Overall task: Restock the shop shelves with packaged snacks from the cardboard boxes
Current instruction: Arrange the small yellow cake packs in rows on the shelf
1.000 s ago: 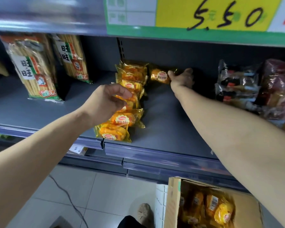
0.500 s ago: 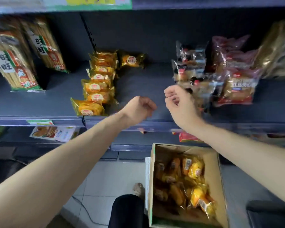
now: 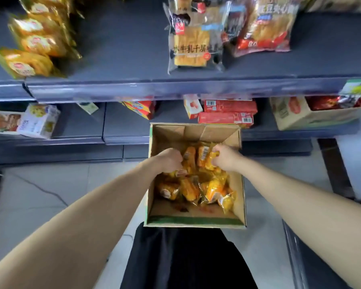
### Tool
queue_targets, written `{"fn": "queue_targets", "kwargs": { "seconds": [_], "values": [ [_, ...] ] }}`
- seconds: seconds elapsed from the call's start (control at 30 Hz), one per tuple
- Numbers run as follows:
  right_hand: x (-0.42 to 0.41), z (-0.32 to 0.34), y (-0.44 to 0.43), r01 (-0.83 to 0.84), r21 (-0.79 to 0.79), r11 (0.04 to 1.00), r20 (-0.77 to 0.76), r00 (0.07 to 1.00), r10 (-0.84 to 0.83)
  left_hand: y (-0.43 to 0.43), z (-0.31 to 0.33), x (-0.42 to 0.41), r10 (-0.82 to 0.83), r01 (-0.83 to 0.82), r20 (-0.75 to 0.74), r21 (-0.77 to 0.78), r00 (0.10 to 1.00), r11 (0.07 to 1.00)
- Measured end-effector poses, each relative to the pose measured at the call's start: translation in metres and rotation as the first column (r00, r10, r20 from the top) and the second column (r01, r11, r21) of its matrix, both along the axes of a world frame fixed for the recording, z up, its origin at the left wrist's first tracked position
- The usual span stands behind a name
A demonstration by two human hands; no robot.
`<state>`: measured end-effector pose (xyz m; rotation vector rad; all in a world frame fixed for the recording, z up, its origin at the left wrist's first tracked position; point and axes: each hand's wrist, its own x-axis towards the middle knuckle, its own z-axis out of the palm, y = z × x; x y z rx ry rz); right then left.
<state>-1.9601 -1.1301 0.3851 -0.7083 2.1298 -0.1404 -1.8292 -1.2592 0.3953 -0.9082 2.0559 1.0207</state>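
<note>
An open cardboard box (image 3: 196,223) stands on the floor below me, holding several yellow-orange snack packets (image 3: 213,189). Both hands are down inside it. My left hand (image 3: 170,160) is closed around a packet at the box's left side. My right hand (image 3: 224,158) grips another packet at the upper right of the pile. On the grey shelf (image 3: 123,59) above, a row of the same yellow packets (image 3: 31,44) lies at the left.
Clear and red bread bags (image 3: 193,44) sit on the shelf's right part. The lower shelf holds red boxes (image 3: 227,113), white cartons (image 3: 39,120) and another cardboard box (image 3: 300,113) at the right. My dark trouser leg (image 3: 186,259) is below the box on a tiled floor.
Both hands left the shelf, drew back and dropped into the cardboard box, where each closed on a packet. The view tilted down from the shelf to the box.
</note>
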Motion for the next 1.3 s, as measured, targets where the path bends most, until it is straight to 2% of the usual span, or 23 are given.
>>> {"fn": "queue_targets", "kwargs": {
  "seconds": [0.17, 0.27, 0.37, 0.43, 0.53, 0.67, 0.77, 0.87, 1.03, 1.13, 1.3],
  "values": [
    [0.001, -0.048, -0.004, 0.161, 0.036, 0.986, 0.068, 0.984, -0.163, 0.012, -0.048, 0.000, 0.102, -0.102, 0.037, 0.017, 0.994, 0.995],
    [0.002, -0.068, -0.008, 0.189, 0.048, 0.981, 0.078, 0.978, -0.192, 0.015, -0.074, -0.003, 0.148, -0.150, 0.065, 0.025, 0.987, 0.988],
    [0.002, -0.078, -0.015, 0.306, 0.042, 0.951, 0.078, 0.948, -0.308, 0.020, -0.090, -0.006, 0.288, -0.295, 0.130, 0.034, 0.949, 0.955],
    [0.002, -0.083, -0.017, 0.356, 0.020, 0.934, 0.071, 0.932, -0.357, 0.024, -0.094, -0.007, 0.328, -0.332, 0.136, 0.007, 0.935, 0.943],
    [0.002, -0.085, -0.014, 0.386, -0.064, 0.920, 0.065, 0.922, -0.382, 0.020, -0.088, -0.010, 0.322, -0.315, 0.063, -0.096, 0.945, 0.944],
    [0.003, -0.070, -0.010, 0.452, -0.080, 0.888, 0.143, 0.887, -0.439, 0.006, -0.050, -0.016, 0.262, -0.262, -0.020, -0.123, 0.965, 0.957],
    [-0.003, -0.039, -0.011, 0.510, -0.079, 0.856, 0.274, 0.837, -0.473, -0.010, -0.012, -0.015, 0.280, -0.280, -0.015, -0.009, 0.960, 0.960],
    [-0.010, 0.005, -0.007, 0.571, -0.072, 0.818, 0.485, 0.737, -0.471, -0.021, 0.036, -0.012, 0.286, -0.288, 0.033, 0.097, 0.958, 0.953],
    [-0.016, 0.082, -0.006, 0.627, -0.130, 0.768, 0.672, 0.625, -0.397, -0.043, 0.110, -0.004, 0.299, -0.287, -0.049, 0.165, 0.953, 0.944],
    [-0.016, 0.131, -0.016, 0.656, -0.216, 0.723, 0.692, 0.625, -0.361, -0.058, 0.159, 0.000, 0.313, -0.290, -0.113, 0.183, 0.943, 0.939],
    [-0.009, 0.196, -0.047, 0.665, -0.339, 0.665, 0.615, 0.692, -0.378, -0.086, 0.218, 0.008, 0.360, -0.327, -0.221, 0.175, 0.906, 0.929]
  ]
}}
